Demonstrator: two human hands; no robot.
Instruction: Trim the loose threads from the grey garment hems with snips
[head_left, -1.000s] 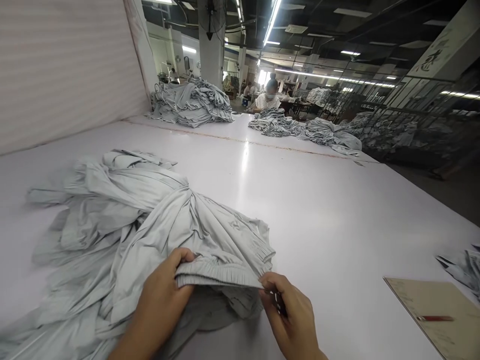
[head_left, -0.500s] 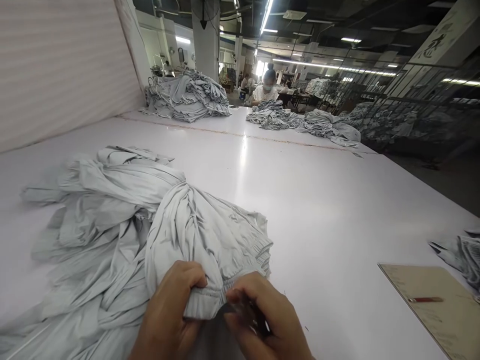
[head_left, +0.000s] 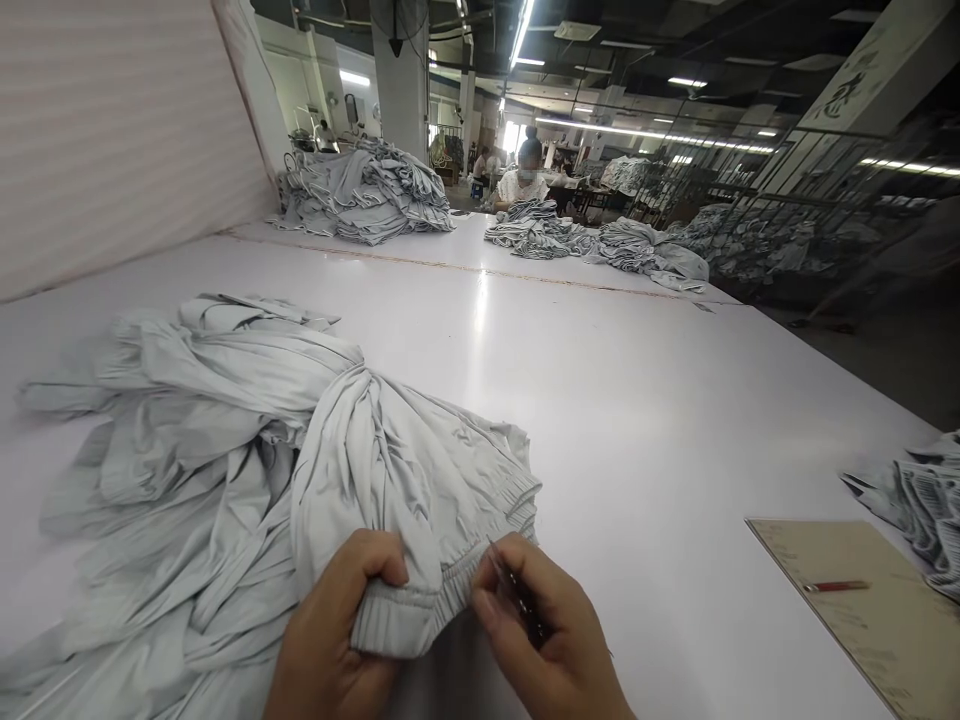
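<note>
A light grey garment (head_left: pixel 375 440) with a gathered elastic waistband lies bunched on the white table (head_left: pixel 637 400). My left hand (head_left: pixel 341 630) pinches the near end of its waistband, thumb on top. Just right of the band, my right hand (head_left: pixel 540 630) is closed around a small dark metal tool (head_left: pixel 525 605) whose thin tip points up and left, close to the elastic. Most of the tool is hidden in the palm. More grey cloth (head_left: pixel 187 520) spreads in loose folds to the left.
A brown board (head_left: pixel 847 610) with a red pen (head_left: pixel 836 586) lies at the right, beside folded grey cloth (head_left: pixel 915 500). Garment piles (head_left: pixel 367 195) stand along the far edge. A person (head_left: pixel 525 175) is behind the table. A pale sheet (head_left: pixel 120 130) rises at the left.
My right hand has moved slightly right and away from the waistband end, so the tool's tip now shows. The left hand keeps its hold, with more of the band visible.
</note>
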